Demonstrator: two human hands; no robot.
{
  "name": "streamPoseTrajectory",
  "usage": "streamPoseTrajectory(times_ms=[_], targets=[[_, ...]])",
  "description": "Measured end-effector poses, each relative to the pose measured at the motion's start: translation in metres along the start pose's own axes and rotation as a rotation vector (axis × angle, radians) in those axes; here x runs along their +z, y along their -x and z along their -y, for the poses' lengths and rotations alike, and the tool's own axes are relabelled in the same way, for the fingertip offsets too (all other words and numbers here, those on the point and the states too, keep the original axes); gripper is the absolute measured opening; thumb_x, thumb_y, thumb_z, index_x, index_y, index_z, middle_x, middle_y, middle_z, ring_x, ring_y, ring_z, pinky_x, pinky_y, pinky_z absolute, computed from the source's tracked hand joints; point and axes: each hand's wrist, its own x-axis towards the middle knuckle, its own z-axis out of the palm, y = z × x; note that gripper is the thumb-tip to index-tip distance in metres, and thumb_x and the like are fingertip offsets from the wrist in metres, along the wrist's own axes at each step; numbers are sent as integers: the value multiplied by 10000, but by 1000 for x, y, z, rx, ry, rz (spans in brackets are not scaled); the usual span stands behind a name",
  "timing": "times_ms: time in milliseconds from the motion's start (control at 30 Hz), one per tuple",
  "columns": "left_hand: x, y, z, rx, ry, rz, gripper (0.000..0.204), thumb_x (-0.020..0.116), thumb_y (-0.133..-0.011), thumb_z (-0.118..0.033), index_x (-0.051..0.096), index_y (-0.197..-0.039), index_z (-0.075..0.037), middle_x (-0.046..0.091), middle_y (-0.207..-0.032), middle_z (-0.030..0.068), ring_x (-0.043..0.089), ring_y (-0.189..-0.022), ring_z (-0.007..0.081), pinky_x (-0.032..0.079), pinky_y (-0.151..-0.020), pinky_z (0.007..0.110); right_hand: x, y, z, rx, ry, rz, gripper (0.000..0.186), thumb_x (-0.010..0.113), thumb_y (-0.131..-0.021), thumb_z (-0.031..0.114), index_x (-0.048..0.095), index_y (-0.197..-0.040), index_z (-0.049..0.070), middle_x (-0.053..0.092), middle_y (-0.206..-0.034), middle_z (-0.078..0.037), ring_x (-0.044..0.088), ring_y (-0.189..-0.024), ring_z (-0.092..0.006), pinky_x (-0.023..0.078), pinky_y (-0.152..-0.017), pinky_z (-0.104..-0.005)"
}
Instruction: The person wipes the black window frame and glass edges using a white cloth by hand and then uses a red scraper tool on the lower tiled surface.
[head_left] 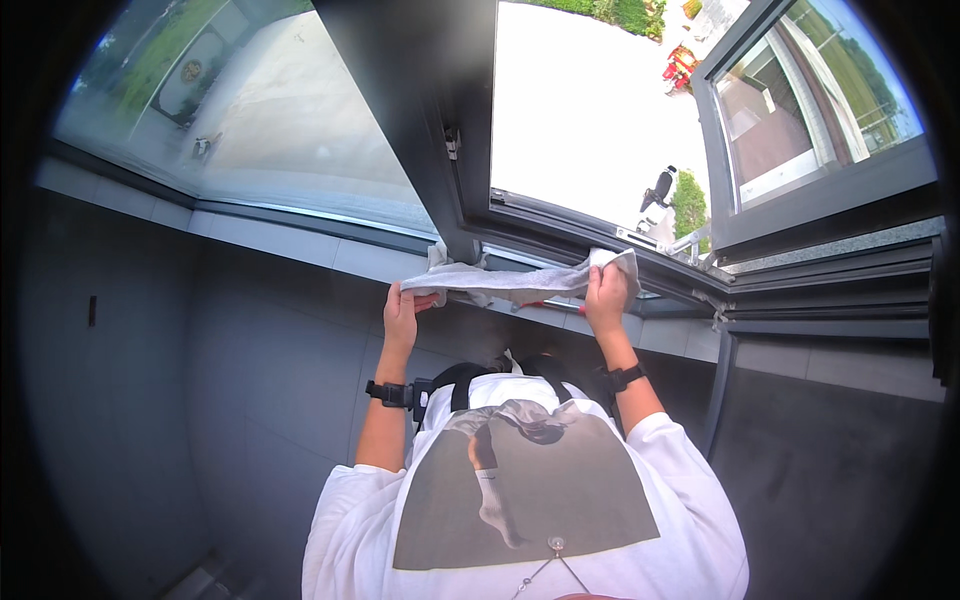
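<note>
A light grey cloth (510,280) is stretched between my two hands, in front of the dark window frame (570,240). My left hand (402,312) grips its left end, thumb on top and fingers folded beneath. At the other end my right hand (606,296) is closed on the bunched cloth, close to the lower rail of the open window. The middle of the cloth sags a little and hides part of the sill behind it.
An opened window sash (820,225) swings outward at the upper right. Fixed glass (300,120) fills the upper left. Below runs a tiled ledge (280,240), with a red-handled item (560,307) partly hidden behind the cloth. Dark panels (270,330) stand at the left.
</note>
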Motion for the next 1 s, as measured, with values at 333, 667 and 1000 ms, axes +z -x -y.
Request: streamPoseTrajectory(times_ms=[333, 667, 1000], targets=[[-40, 27, -2, -28, 11, -133, 323, 350, -1004, -297, 469, -1052, -1, 614, -973, 139, 654, -851, 224, 529, -751, 313, 112, -31, 112, -348, -121, 55, 177, 570, -785, 53, 541, -954, 10, 584, -900, -192, 544, -875, -383, 419, -757, -467], [-43, 30, 3, -24, 21, -173, 331, 337, -1005, -289, 463, -1107, 0, 612, -986, 149, 652, -845, 226, 536, -761, 331, 85, -38, 94, 134, -1052, 649, 187, 540, -884, 106, 565, -1035, -1, 617, -919, -54, 569, -839, -128, 456, -741, -304], [-25, 14, -57, 277, 55, -98, 343, 331, -1007, -321, 460, -1077, -11, 600, -990, 110, 625, -873, 182, 505, -799, 315, -14, -110, 180, -857, -42, -114, 373, 555, -751, 42, 580, -1122, 17, 550, -1187, -198, 524, -1087, -374, 388, -947, -434]])
